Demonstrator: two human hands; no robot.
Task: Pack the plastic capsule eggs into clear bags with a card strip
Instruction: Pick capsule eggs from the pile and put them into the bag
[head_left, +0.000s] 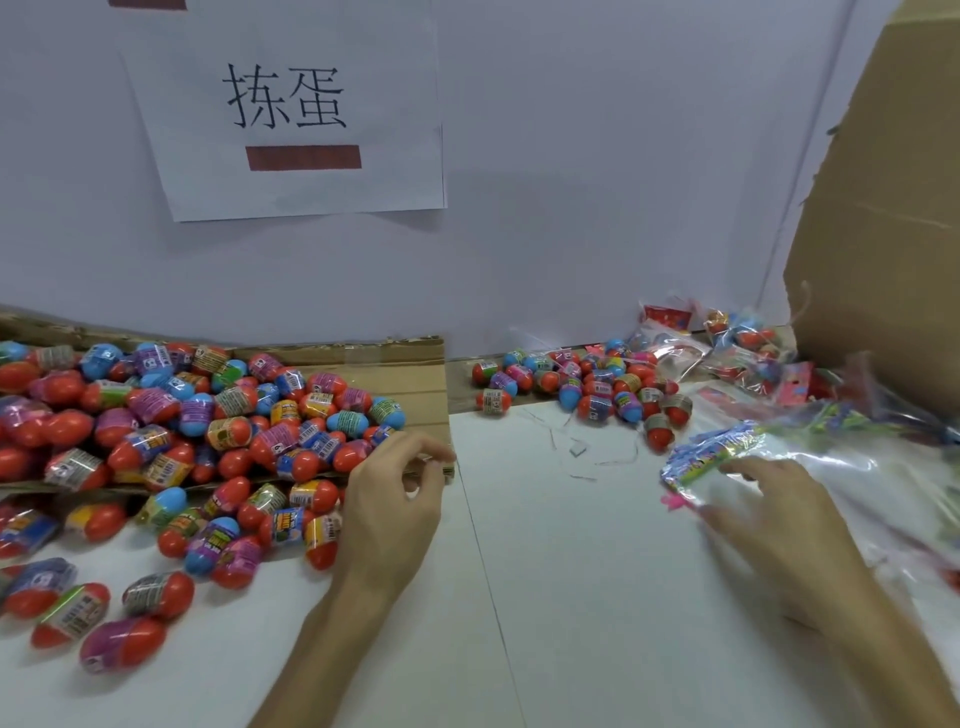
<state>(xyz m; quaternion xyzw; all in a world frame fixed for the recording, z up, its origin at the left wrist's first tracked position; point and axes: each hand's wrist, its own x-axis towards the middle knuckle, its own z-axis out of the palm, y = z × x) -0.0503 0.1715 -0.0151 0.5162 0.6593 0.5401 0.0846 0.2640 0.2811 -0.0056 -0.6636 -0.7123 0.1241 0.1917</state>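
Hovering at the rim of the big pile, the left hand (395, 504) has its fingers loosely curled with nothing in them, just beside the nearest capsule eggs (182, 415). What a heap that is: red, blue and purple shells with printed wrap bands, spilling off a flattened cardboard sheet (410, 384) onto the white bench (571, 597). Over on the other side the right hand (769, 525) is blurred, fingers stretched out flat on a clear bag (841, 467) lying on the bench; whether any finger pinches the film I cannot tell. At the bag's near end sits a bright card strip (711, 457), the forefinger touching it. Further back, a smaller heap (587, 384) of eggs lies by the wall, and beside it filled bags (727, 348) are stacked in the corner (red cards showing through). Thin paper scraps (576, 449) litter the bench between the hands. A tall cardboard box (883, 208) stands at the right, a paper sign (296, 114) hangs above.
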